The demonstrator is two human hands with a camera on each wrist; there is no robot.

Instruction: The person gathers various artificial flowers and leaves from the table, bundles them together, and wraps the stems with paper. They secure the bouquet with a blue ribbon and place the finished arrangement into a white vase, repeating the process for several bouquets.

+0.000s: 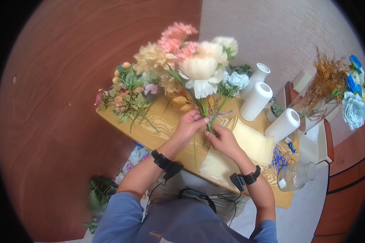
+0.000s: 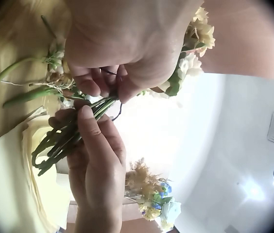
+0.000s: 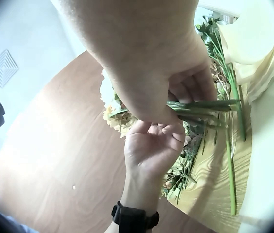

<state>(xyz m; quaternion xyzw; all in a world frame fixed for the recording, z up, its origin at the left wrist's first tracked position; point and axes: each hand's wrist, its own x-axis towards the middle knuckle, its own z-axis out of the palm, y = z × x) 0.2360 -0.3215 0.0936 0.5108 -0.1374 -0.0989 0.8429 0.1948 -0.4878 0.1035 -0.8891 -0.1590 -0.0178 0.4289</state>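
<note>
A bouquet of artificial flowers (image 1: pixel 198 67), with cream, white and pink heads, stands upright over the table in front of me. My right hand (image 1: pixel 225 141) grips its bundled green stems (image 2: pixel 64 141) low down, thumb lying along them. Just above, my left hand (image 1: pixel 189 126) pinches a thin purple ribbon (image 1: pixel 221 114) against the stems, fingers curled. In the left wrist view the ribbon looks dark and loops out beside the left hand's fingertips. The right wrist view shows the cut stem ends (image 3: pixel 229 106) sticking out past the right hand.
Pale wrapping paper (image 1: pixel 253 141) lies on the wooden table (image 1: pixel 286 198). White ribbed vases (image 1: pixel 256 101) stand at the right, near a glass vase (image 1: pixel 296 177) and a tangle of blue-purple ribbon (image 1: pixel 279 160). More artificial flowers (image 1: pixel 127 95) lie at the left edge; dried and blue flowers (image 1: pixel 354 109) stand far right.
</note>
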